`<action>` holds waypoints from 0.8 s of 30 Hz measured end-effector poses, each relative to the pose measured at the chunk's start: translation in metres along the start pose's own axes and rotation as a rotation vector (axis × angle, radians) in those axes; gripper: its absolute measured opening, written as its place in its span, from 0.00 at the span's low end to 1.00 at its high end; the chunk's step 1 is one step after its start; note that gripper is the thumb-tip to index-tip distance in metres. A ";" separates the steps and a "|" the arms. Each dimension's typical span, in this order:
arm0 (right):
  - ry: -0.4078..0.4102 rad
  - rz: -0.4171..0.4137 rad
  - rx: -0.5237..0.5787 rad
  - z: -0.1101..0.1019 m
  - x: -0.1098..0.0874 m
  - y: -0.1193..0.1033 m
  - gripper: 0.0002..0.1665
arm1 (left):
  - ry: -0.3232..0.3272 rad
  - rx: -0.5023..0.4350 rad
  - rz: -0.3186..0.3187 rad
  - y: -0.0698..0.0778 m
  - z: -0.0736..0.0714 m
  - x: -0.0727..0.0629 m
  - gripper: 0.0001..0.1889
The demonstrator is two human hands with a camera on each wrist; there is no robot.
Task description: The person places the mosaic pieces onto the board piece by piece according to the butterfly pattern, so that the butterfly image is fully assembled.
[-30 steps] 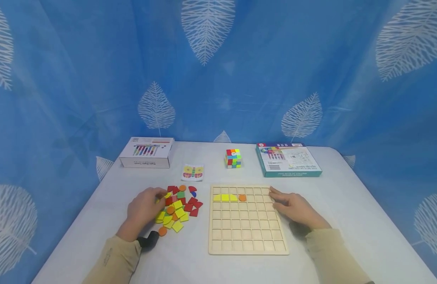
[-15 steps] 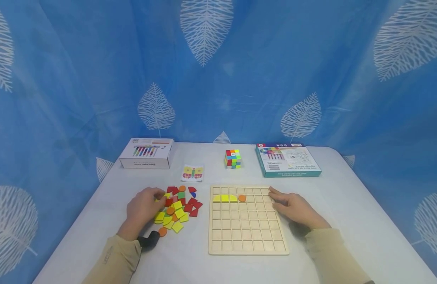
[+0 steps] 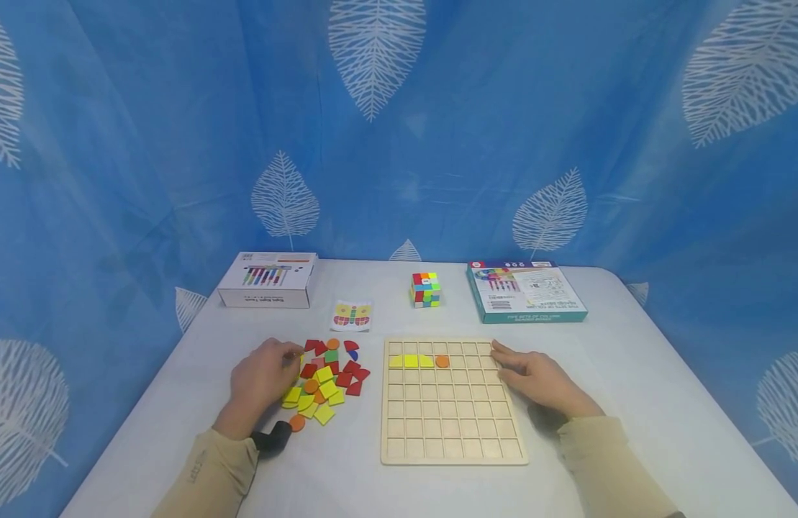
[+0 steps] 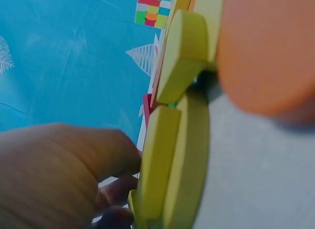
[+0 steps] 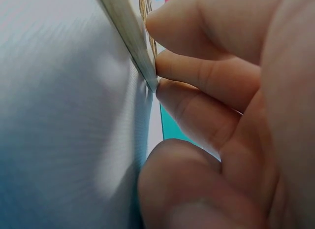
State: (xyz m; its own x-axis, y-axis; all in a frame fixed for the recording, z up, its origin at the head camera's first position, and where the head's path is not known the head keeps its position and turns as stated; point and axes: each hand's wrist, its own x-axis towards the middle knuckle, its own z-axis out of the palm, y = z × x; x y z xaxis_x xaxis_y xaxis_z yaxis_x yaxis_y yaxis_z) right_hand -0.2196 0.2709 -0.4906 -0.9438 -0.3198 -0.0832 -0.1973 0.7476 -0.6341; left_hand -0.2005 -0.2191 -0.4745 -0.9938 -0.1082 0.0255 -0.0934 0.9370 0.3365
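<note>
My left hand (image 3: 265,374) is at the left side of a pile of flat coloured pieces, fingers bent down beside a thin yellow piece (image 3: 302,358). In the left wrist view, yellow pieces (image 4: 160,165) stand before the fingertips and hide them, so a grip cannot be made out. My right hand (image 3: 541,378) touches the right edge of a wooden grid board (image 3: 460,462) with extended fingers (image 5: 197,101). In one upper row of the board lie a yellow square (image 3: 411,360) between two yellow quarter-rounds, and an orange disc (image 3: 442,361).
A butterfly pattern card (image 3: 351,316) lies behind the pile. Farther back stand a white box (image 3: 269,280), a puzzle cube (image 3: 426,290) and a teal-edged box (image 3: 527,293). Red, green, orange and blue pieces spread between my left hand and the board.
The yellow piece by my left fingertips shows less and sits closer to the hand; nearby red pieces have shifted slightly. My right hand and the board stay put.
</note>
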 end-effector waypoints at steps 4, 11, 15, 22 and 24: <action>0.003 -0.007 -0.010 0.000 0.000 0.000 0.29 | -0.020 0.012 0.021 0.000 -0.001 -0.002 0.20; 0.003 -0.002 -0.005 0.000 0.000 -0.001 0.29 | -0.070 -0.004 -0.012 0.001 -0.005 -0.004 0.21; 0.000 0.002 0.001 0.000 0.000 -0.002 0.29 | -0.092 -0.020 -0.028 0.001 -0.006 -0.004 0.23; 0.005 0.001 0.001 0.001 0.000 0.000 0.28 | -0.077 -0.053 -0.054 0.000 -0.003 -0.002 0.24; 0.005 -0.001 -0.002 0.001 0.000 0.000 0.28 | -0.071 -0.052 -0.037 -0.001 -0.002 -0.001 0.24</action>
State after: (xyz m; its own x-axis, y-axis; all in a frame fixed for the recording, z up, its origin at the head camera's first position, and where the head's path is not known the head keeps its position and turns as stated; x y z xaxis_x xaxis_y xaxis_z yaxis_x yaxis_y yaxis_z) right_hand -0.2194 0.2705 -0.4914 -0.9451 -0.3174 -0.0783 -0.1989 0.7484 -0.6327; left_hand -0.1991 -0.2202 -0.4726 -0.9917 -0.1169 -0.0543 -0.1288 0.9140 0.3847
